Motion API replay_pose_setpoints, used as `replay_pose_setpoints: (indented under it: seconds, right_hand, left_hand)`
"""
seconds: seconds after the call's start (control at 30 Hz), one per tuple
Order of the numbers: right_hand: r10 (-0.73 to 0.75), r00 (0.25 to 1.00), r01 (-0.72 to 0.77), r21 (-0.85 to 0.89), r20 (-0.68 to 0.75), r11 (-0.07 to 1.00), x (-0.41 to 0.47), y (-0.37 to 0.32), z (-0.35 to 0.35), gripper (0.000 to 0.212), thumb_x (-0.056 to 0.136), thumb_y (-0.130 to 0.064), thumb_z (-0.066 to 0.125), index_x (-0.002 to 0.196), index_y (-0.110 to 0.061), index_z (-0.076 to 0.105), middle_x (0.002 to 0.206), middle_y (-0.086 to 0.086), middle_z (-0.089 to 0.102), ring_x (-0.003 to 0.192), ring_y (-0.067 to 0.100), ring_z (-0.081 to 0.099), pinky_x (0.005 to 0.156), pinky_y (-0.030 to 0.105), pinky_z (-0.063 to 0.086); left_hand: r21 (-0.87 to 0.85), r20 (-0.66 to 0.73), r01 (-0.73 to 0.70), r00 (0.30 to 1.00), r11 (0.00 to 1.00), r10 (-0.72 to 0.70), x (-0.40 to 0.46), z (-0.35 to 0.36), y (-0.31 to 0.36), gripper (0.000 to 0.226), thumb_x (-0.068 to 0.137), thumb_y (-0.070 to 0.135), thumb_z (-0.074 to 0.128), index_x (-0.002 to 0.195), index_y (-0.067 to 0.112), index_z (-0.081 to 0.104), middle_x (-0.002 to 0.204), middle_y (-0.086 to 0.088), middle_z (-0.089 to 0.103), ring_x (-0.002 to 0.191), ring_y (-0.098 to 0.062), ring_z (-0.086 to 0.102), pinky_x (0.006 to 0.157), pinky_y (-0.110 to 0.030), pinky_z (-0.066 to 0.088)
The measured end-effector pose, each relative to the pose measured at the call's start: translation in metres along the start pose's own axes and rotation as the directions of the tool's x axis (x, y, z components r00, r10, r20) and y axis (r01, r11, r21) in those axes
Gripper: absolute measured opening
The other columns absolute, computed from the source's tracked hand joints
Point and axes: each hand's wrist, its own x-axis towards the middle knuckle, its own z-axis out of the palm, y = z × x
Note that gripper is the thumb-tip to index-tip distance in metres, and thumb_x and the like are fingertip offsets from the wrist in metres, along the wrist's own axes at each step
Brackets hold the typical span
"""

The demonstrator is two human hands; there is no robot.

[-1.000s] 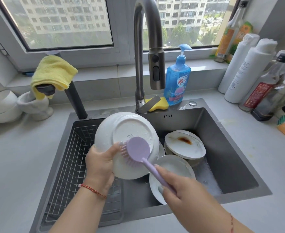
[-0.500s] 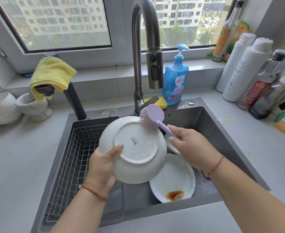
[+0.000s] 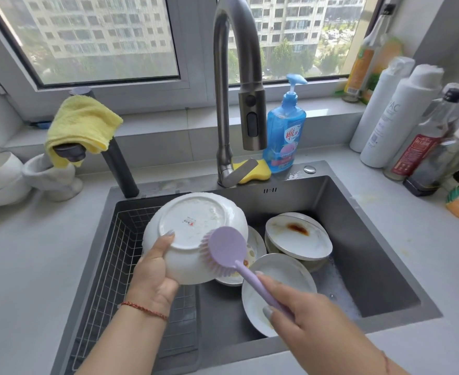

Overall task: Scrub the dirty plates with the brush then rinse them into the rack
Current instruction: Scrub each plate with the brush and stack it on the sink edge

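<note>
While the left hand (image 3: 152,277) grips a white plate (image 3: 193,234) by its lower rim, thumb curled onto the underside, the plate is held tilted over the sink (image 3: 358,239), base facing the camera, a small red mark on the base. Right hand (image 3: 304,318) fingers closed round the handle of a lilac brush (image 3: 227,251); brush head lies against the plate's lower right edge, bristles touching the white surface. Plate sits above the boundary between the wire rack (image 3: 120,255), which occupies the left part of the sink, and the open basin on the right. In the basin: a stained plate (image 3: 298,235) with a brown sauce smear resting on top of other dishes at the back, a near plate (image 3: 279,288) below the brush handle, and a third plate (image 3: 252,250) partly hidden behind the brush, with orange residue. Suds at the basin's right floor. Tap (image 3: 236,85) arches over the sink; no water seen running. Blue soap bottle (image 3: 285,133) and yellow sponge (image 3: 258,171) just behind the sink rim. Yellow cloth (image 3: 82,125) draped on a dark fitting on the bench (image 3: 33,266) at left. Bottles (image 3: 401,123) grouped at the right rear
</note>
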Motion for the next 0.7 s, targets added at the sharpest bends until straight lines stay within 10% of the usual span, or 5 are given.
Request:
replay_pose_setpoints:
  seconds: [0.33,0.5,0.7]
  right_hand:
    - [0.151,0.988,-0.148,0.102,-0.027,0.984,0.023,0.031,-0.001,0.045,0.093,-0.032,0.05,0.121,-0.067,0.04,0.096,-0.02,0.067,0.084,0.001,0.062,0.077,0.015,0.048]
    - [0.167,0.982,-0.157,0.109,-0.087,0.982,0.03,0.028,-0.007,0.045,0.093,-0.035,0.05,0.121,-0.068,0.037,0.103,-0.03,0.062,0.089,-0.006,0.058,0.074,0.008,0.044]
    - [0.16,0.981,-0.146,0.124,-0.112,0.981,0.043,0.031,-0.012,0.046,0.092,-0.035,0.053,0.125,-0.064,0.039,0.113,-0.04,0.054,0.104,-0.013,0.051,0.075,0.001,0.036]
  left_hand:
    - [0.509,0.153,-0.402,0.912,0.761,0.38,-0.018,0.018,0.053,0.062,0.055,0.027,0.095,0.107,0.01,0.066,0.103,-0.012,0.074,0.095,-0.034,0.072,0.081,-0.053,0.059]
    - [0.808,0.361,-0.549,0.75,0.216,0.555,-0.009,0.036,0.08,0.04,0.071,0.03,0.086,0.097,0.016,0.059,0.09,0.001,0.065,0.086,-0.023,0.063,0.068,-0.03,0.051]
    - [0.69,0.724,-0.565,0.541,-0.453,0.428,0.026,0.049,0.092,0.033,0.088,0.037,0.071,0.096,0.01,0.055,0.075,-0.001,0.057,0.067,-0.024,0.054,0.053,-0.027,0.033]
